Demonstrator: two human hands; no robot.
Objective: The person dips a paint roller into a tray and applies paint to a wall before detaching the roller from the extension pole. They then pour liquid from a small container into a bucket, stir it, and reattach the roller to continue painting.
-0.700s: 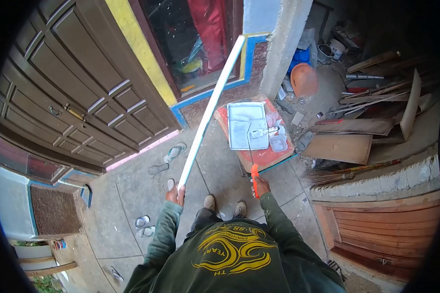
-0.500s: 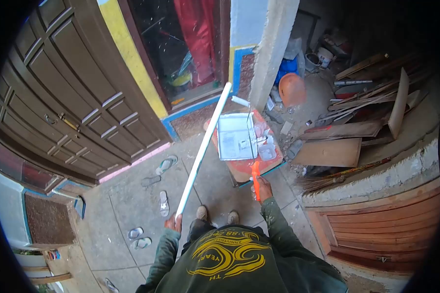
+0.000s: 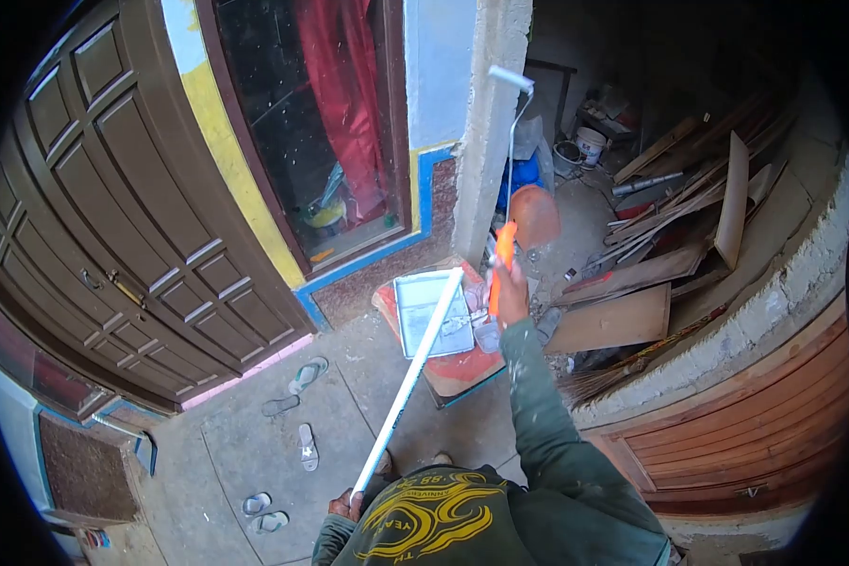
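My right hand [image 3: 510, 291] is closed round the orange handle of a paint roller [image 3: 506, 247]. Its thin wire frame points upward, and the white roller head is at the top, in front of the bare concrete wall edge. In my left hand [image 3: 345, 504], low by my body, is one end of a long white pipe [image 3: 401, 410]. The pipe slants up to the right, its far end over the white paint tray [image 3: 407, 321]. Beside the tray, partly hidden by my right hand, is a clear plastic container [image 3: 487, 337]. Tray and container rest on a red-topped table [image 3: 384, 300].
A brown panelled door [image 3: 113, 208] stands at left, beside a window [image 3: 302, 141] with a red curtain. Several slippers [image 3: 308, 447] lie on the concrete floor. At right are piled wooden boards [image 3: 623, 316], an orange basin [image 3: 536, 215], a white bucket [image 3: 590, 146] and a low wall [image 3: 726, 363].
My right hand has raised the roller up and away from the tray. The pipe's far end has dropped so that it crosses over the tray. The view has shifted too.
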